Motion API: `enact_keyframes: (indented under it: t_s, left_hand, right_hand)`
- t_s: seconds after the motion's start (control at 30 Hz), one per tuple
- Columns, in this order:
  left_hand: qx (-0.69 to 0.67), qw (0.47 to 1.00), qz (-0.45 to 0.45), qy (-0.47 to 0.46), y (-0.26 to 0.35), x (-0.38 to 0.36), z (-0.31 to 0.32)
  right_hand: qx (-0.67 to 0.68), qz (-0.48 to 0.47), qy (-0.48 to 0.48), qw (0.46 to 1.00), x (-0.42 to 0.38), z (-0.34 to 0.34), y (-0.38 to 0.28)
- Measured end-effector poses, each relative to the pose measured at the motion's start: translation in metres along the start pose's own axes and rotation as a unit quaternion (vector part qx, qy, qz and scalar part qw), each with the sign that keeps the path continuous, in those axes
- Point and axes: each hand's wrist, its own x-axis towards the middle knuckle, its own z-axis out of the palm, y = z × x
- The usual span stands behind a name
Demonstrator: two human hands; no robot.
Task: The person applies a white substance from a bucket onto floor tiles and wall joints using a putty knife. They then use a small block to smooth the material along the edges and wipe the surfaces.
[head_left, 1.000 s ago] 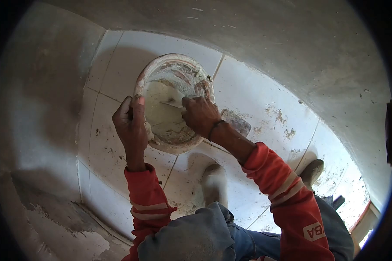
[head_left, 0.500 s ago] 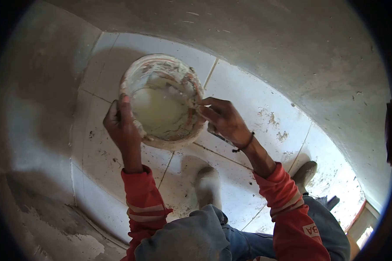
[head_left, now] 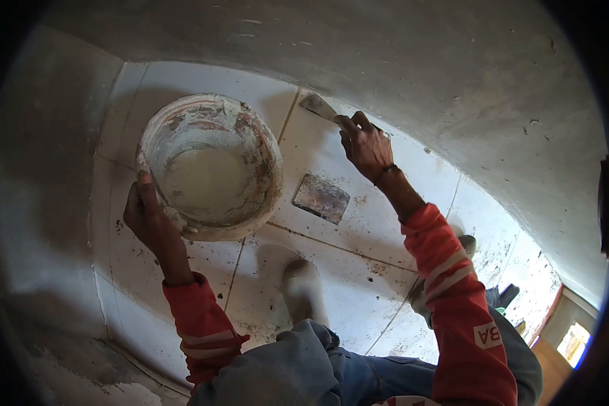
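Note:
My left hand (head_left: 150, 220) is closed on the near-left rim of a bucket (head_left: 269, 193). The bucket is crusted with dried plaster, and a pale, milky liquid (head_left: 206, 179) lies in its bottom. Away to the right, my right hand (head_left: 369, 143) is wrapped round the handle of a putty knife (head_left: 320, 107). Its flat blade points up and left, over the floor close to the wall. Between the bucket and my right arm, a stained rectangular plate (head_left: 321, 198) lies on the tiles.
White floor tiles (head_left: 264, 271) carry scattered dirt and crumbs. A grey plastered wall (head_left: 440, 74) curves along the far and right sides, with another wall (head_left: 47, 149) at left. My shoe (head_left: 303, 287) stands just below the bucket.
My right hand has left the bucket's right side and moved up and right with the putty knife. The bucket appears farther left. The rectangular plate now shows on the floor.

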Motion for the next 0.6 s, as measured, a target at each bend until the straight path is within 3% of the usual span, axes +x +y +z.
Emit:
enact_keyframes:
  t_s: [0.37, 0.43, 0.6]
  left_hand:
    - [0.005, 0.999, -0.005, 0.047, 0.003, 0.0, 0.003]
    - [0.017, 0.999, -0.016, 0.035, 0.004, -0.001, 0.006]
    - [0.034, 0.999, 0.004, 0.009, 0.005, 0.003, 0.001]
  right_hand:
    - [-0.031, -0.014, -0.05, 0.998, -0.015, -0.028, 0.038]
    - [-0.065, -0.087, 0.004, 0.994, 0.001, -0.019, 0.037]
    - [-0.142, -0.09, -0.081, 0.983, 0.0, -0.012, 0.062]
